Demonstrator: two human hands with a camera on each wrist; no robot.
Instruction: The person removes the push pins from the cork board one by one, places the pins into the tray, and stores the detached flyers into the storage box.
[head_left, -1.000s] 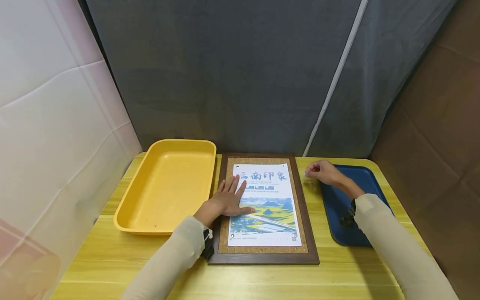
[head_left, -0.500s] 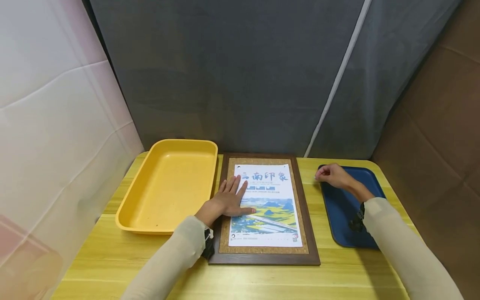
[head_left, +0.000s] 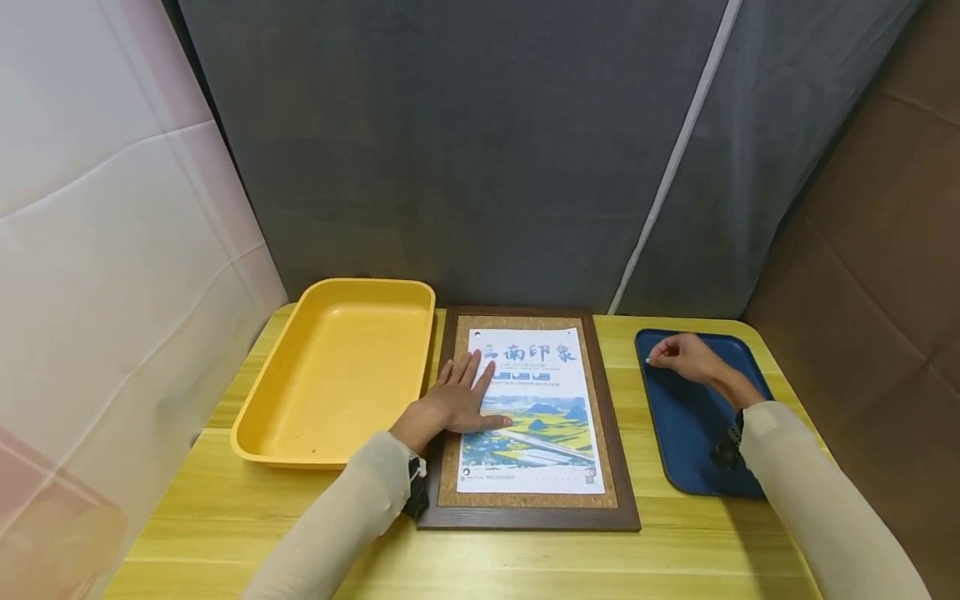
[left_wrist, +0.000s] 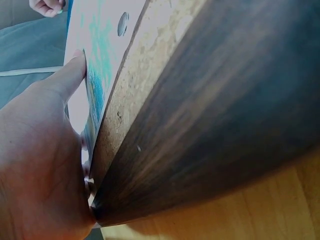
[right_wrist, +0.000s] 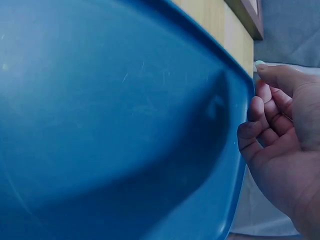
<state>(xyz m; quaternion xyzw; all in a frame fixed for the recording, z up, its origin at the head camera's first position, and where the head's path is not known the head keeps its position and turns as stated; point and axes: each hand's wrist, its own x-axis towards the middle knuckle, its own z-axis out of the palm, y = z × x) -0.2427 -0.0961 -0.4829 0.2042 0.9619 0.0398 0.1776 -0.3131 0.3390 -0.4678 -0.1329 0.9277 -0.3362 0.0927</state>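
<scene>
My left hand [head_left: 453, 404] lies flat with spread fingers on the left side of a printed poster [head_left: 532, 483]. The poster lies on a corkboard [head_left: 528, 500] with a dark wooden frame. A round shiny thumbtack [left_wrist: 123, 24] sits near the poster's edge in the left wrist view; small dots mark its corners in the head view. My right hand [head_left: 690, 358] is above the far left part of a blue tray [head_left: 690, 458]. Its thumb and fingertip pinch a tiny pale green piece [right_wrist: 259, 64], which looks like a thumbtack; most of it is hidden.
A large yellow tray [head_left: 337, 375] stands left of the corkboard. The wooden table [head_left: 525, 567] is bounded by a grey curtain [head_left: 450, 167] behind, a white cloth [head_left: 127, 233] at left and a brown cloth [head_left: 885, 250] at right.
My right hand has moved rightward from beside the corkboard to over the blue tray, still pinching the tiny piece. My left hand has stayed on the poster.
</scene>
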